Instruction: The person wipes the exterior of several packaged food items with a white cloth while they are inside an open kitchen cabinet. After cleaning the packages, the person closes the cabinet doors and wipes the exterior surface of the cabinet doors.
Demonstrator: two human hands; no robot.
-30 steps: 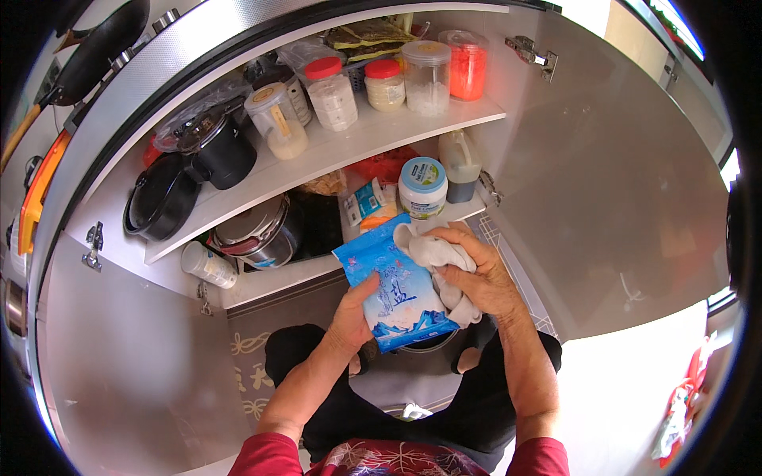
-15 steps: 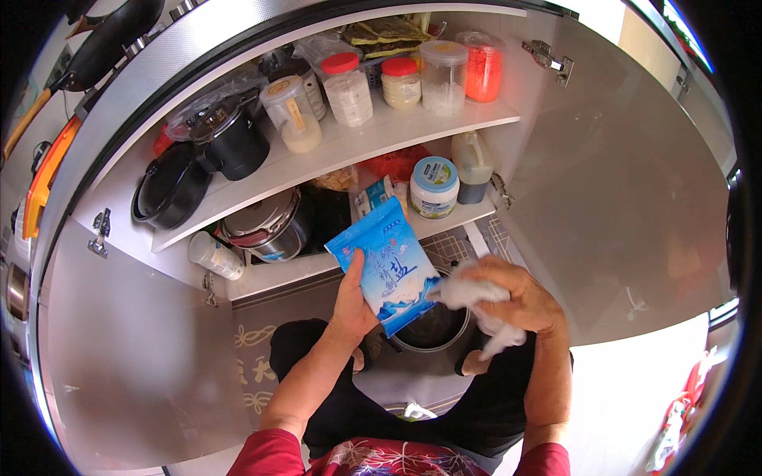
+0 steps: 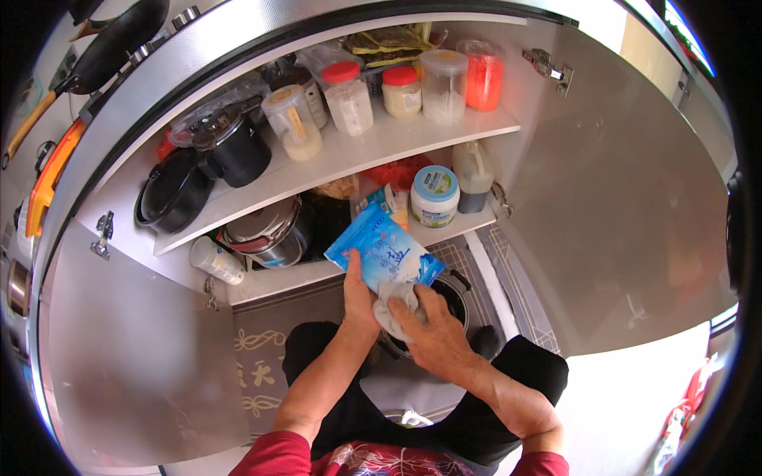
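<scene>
My left hand (image 3: pixel 359 295) grips a blue and white plastic packet (image 3: pixel 384 252) by its near edge, thumb lying across the front. The packet is tilted, its printed face toward me. A crumpled whitish cloth (image 3: pixel 394 314) is bunched in my right hand (image 3: pixel 438 327) and pressed against the packet's lower edge. Beneath both hands a dark round pot (image 3: pixel 457 300) stands on the floor between my feet, largely hidden.
Ahead is an open cupboard with a white upper shelf (image 3: pixel 337 163) holding lidded jars (image 3: pixel 348 99) and black pots (image 3: pixel 173 193). Below stand a steel pressure cooker (image 3: pixel 274 234), a white tub (image 3: pixel 434 198) and a jug (image 3: pixel 473 178). Cupboard doors (image 3: pixel 619 206) stand open on either side.
My right hand has moved left with the cloth, from beside the packet onto its lower edge. The packet has tilted, and more of the pot's right side shows.
</scene>
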